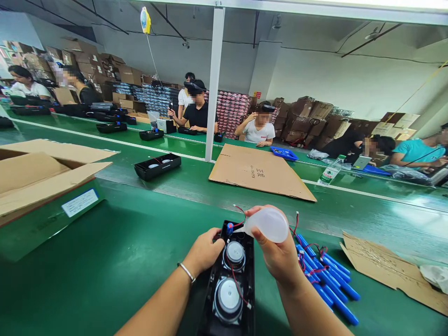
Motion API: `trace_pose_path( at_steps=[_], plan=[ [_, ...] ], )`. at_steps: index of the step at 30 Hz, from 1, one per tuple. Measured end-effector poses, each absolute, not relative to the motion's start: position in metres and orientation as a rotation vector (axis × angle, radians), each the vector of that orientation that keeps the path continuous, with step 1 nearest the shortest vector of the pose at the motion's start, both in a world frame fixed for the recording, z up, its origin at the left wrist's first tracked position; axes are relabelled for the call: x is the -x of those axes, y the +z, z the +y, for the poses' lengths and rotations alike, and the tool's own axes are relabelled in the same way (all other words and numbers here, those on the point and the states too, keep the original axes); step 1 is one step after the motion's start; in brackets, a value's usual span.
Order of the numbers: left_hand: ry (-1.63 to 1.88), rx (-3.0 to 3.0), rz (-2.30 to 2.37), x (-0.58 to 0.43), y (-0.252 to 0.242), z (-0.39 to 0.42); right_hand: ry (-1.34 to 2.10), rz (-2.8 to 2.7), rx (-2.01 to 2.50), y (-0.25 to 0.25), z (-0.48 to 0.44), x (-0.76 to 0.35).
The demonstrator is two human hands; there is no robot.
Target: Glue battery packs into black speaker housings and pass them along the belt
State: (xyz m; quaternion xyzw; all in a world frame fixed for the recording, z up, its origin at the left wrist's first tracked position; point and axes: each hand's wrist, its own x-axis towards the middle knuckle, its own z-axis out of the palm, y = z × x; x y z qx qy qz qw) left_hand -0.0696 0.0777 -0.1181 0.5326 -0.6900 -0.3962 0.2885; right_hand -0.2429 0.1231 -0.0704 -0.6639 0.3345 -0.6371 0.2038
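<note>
A long black speaker housing lies lengthwise in front of me, its inside facing up. Two round speaker drivers with silver backs sit in it, with red and black wires. My left hand, a bangle at its wrist, grips the housing's left wall near the far end. In my right hand is a translucent white squeeze bottle, tilted with its nozzle down and to the left. The nozzle tip is at a blue cylindrical battery in the far end of the housing; whether they touch I cannot tell.
Several blue battery packs with wires lie to the right, beside torn cardboard. An open carton stands at left. Ahead are another speaker housing, a flat cardboard sheet, a white post and a water bottle. Several people sit across.
</note>
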Motion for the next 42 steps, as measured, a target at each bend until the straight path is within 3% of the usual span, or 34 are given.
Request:
trace_pose_path(
  at_steps=[11,15,17,22,26,34,39,42],
  plan=[
    [-1.092,-1.478,-1.839,0.069,-0.12,0.077,-1.803,0.733,1.617,-0.048,0.126,0.272],
    [-1.143,-1.465,-1.822,0.068,-0.123,0.076,-1.82,1.222,1.882,-0.022,0.149,0.334],
    [-1.153,-1.459,-1.827,0.068,-0.122,0.076,-1.544,1.788,2.139,-0.023,0.157,0.374],
    [-1.124,-1.477,-1.891,0.067,-0.119,0.075,-0.199,2.448,2.582,-0.07,0.18,0.466],
    [-1.107,-1.482,-1.923,0.065,-0.123,0.069,0.105,2.656,2.555,-0.12,0.22,0.515],
    [-1.103,-1.527,-1.923,0.066,-0.124,0.065,0.137,2.724,2.431,-0.183,0.289,0.575],
    [-1.114,-1.567,-1.896,0.066,-0.124,0.066,-0.036,2.726,2.54,-0.168,0.297,0.584],
    [-1.104,-1.516,-1.864,0.067,-0.125,0.066,-0.359,2.855,2.599,-0.146,0.284,0.538]
  ],
)
